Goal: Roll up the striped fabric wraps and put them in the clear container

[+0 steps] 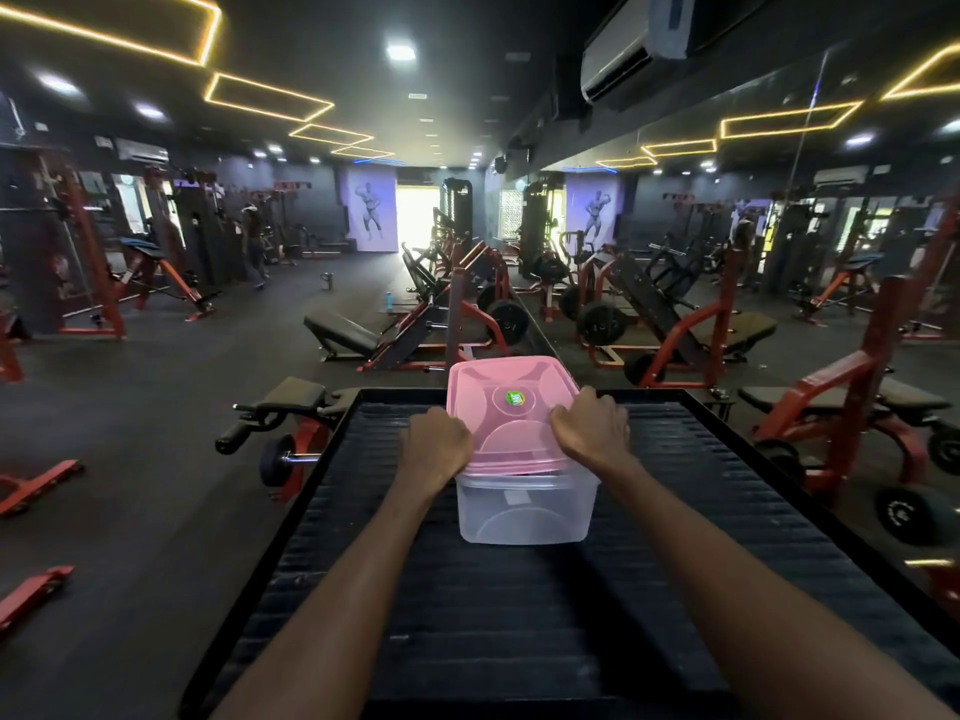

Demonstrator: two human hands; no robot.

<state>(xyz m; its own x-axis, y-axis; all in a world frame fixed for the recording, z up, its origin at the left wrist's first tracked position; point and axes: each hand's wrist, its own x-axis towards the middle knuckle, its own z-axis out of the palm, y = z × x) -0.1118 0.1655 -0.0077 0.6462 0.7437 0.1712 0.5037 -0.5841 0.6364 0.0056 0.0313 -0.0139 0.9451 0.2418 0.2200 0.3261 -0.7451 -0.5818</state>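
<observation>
Gym machines fill the dim room behind a black ribbed table (675, 537). On it stands the clear container (524, 511), and both hands grip its pink lid (511, 413): left hand (435, 443) and right hand (592, 427) curl over opposite edges. No striped wraps show. Judging by this, the lid is being handled; next comes either lifting it squarely or pressing it down evenly.

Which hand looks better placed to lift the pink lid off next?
Probably neither alone: left hand and right hand grip opposite edges of the pink lid on the clear container; a two-handed lift fits.
</observation>
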